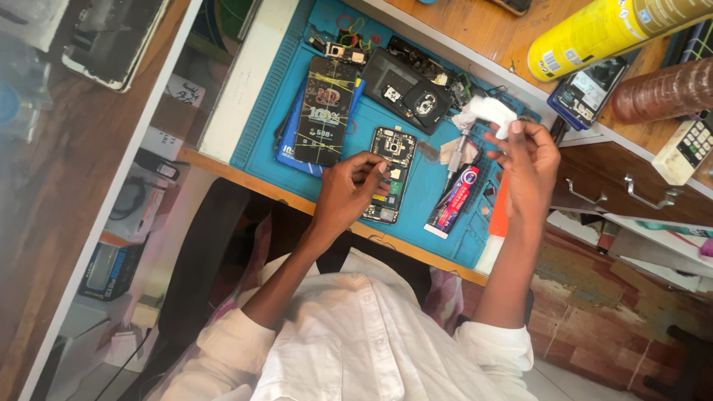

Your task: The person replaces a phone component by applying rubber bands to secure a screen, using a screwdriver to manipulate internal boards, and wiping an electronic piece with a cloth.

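Note:
An opened phone [389,175] with its circuit board exposed lies on a blue work mat [267,111]. My left hand [346,191] rests over the phone's lower left side, fingers pinched together near the board; what it pinches is too small to tell. My right hand [529,165] is raised to the right of the phone, holding a white wad of tissue or cloth [486,113] between its fingertips.
A phone with a cracked screen [324,110] and a black back cover [405,87] lie on the mat. A glue tube [453,202] and a screwdriver [456,152] sit beside the open phone. A yellow spray can [609,31], a brown jar [665,90] and drawers [631,194] are at right.

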